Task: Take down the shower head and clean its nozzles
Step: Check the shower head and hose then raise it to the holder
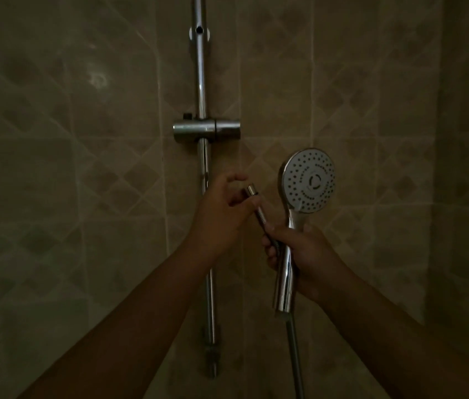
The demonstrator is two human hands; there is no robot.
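- The shower head [308, 180] is off its holder [206, 129], held upright to the right of the rail [202, 82], its white nozzle face turned toward the camera.
- The right hand [299, 249] has its fingers wrapped round the chrome handle, below the face.
- The left hand [221, 208] pinches a slim metal piece with a chrome cap [253, 191], which slants down toward the right hand; whether it is a hose end I cannot tell.
- A hose [295, 355] hangs from the bottom of the handle.
- The holder sits empty on the rail, well above both hands.
- Beige tiled wall [83, 168] behind; the light is dim.
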